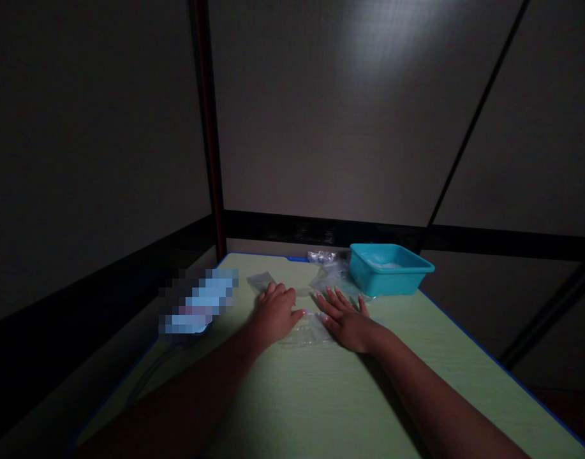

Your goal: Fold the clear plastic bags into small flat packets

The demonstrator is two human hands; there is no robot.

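Observation:
A clear plastic bag [307,331] lies flat on the pale green table [302,401], between and under my hands. My right hand [347,322] rests palm down on its right part with the fingers spread. At the bag's left side is my left hand [275,312], its fingers curled together and its thumb reaching out over the plastic; whether those fingers hold anything is hidden. A small piece of clear plastic [260,280] shows just behind my left hand. More clear plastic [330,277] lies behind my right hand, beside the basin.
A turquoise basin [388,280] stands at the back right, with something whitish inside. On the left edge sits a blurred, light-blue object [201,303] with a cable near it. Crumpled clear plastic [322,257] lies at the back edge. Dark panelled walls rise behind and left.

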